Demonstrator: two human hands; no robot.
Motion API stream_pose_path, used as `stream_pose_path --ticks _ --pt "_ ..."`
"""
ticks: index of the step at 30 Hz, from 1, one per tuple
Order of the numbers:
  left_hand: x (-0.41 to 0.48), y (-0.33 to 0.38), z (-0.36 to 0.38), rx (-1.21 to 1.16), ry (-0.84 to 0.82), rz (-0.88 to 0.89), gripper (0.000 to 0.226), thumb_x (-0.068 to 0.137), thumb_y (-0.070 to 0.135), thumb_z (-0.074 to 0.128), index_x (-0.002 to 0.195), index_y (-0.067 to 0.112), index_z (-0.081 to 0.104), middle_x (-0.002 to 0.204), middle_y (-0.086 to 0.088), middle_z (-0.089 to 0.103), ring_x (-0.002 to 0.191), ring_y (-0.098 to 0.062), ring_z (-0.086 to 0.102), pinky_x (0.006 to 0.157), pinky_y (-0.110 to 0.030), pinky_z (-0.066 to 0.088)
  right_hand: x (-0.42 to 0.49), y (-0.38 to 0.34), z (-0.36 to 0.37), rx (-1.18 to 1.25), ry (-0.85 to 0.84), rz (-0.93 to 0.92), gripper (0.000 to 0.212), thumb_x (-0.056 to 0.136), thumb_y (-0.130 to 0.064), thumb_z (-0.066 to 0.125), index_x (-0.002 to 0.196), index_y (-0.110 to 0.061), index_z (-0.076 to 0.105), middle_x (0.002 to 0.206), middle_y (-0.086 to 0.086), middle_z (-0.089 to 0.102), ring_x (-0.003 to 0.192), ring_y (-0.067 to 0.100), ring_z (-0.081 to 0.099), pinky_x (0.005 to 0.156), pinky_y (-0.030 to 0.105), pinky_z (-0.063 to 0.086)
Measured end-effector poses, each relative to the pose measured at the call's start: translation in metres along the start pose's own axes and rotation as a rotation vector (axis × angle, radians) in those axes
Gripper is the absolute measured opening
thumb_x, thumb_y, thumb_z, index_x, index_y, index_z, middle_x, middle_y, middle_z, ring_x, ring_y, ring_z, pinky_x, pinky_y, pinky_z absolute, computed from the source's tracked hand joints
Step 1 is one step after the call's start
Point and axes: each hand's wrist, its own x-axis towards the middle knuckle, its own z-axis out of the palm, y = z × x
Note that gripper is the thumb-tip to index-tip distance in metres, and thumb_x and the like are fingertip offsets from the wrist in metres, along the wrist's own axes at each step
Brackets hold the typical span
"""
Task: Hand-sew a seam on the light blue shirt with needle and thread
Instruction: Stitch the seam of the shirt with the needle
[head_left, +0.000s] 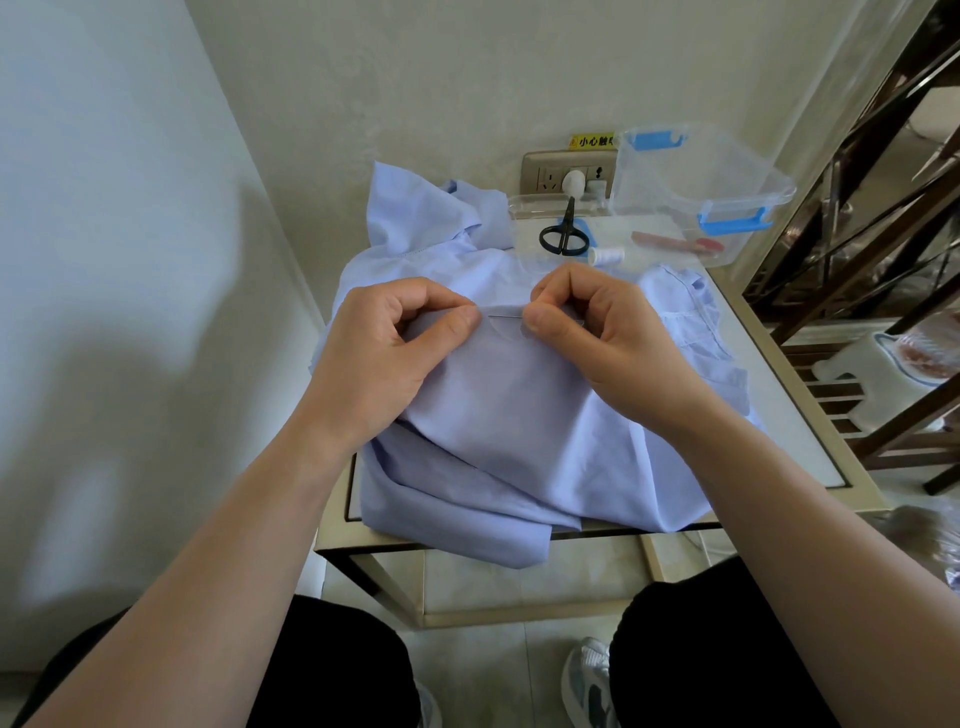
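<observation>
The light blue shirt (509, 415) lies crumpled over a small table, one fold hanging off the front edge. My left hand (384, 353) pinches a fold of the shirt between thumb and forefinger. My right hand (587, 332) pinches the rear end of a thin needle (505, 313), which lies level across the gap between my two thumbs, its tip pointing toward the left hand. The thread is too fine to make out.
Black scissors (565, 234) and a white thread spool (607, 255) lie behind the shirt. A clear plastic box with blue latches (701, 197) stands at the back right. The table's beige rim (810, 410) runs along the right. A dark wooden frame (857, 249) stands to the right.
</observation>
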Motion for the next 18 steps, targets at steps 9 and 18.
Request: stream_pose_path --ticks 9,18 --pt "0.0003 0.0057 -0.0010 -0.161 -0.048 -0.085 0.015 0.092 0.011 0.064 0.083 0.019 0.073 0.077 0.015 0.072 0.079 0.000 0.063 0.077 -0.014 0.046 -0.0011 -0.0023 -0.0035 0.124 -0.058 0.034 0.014 0.092 -0.026 0.056 0.082 -0.017 0.059 0.075 -0.012 0.061 0.073 0.011 0.047 0.064 0.019 0.036" --pt "-0.0009 0.0065 -0.0027 -0.240 -0.115 -0.124 0.021 0.091 0.014 0.065 0.077 0.025 0.076 0.079 0.009 0.073 0.081 -0.005 0.064 0.080 -0.019 0.049 -0.0008 -0.0038 -0.0045 0.198 -0.057 0.021 0.016 0.096 -0.011 0.059 0.081 -0.013 0.060 0.070 -0.015 0.062 0.069 0.001 0.051 0.066 0.011 0.038"
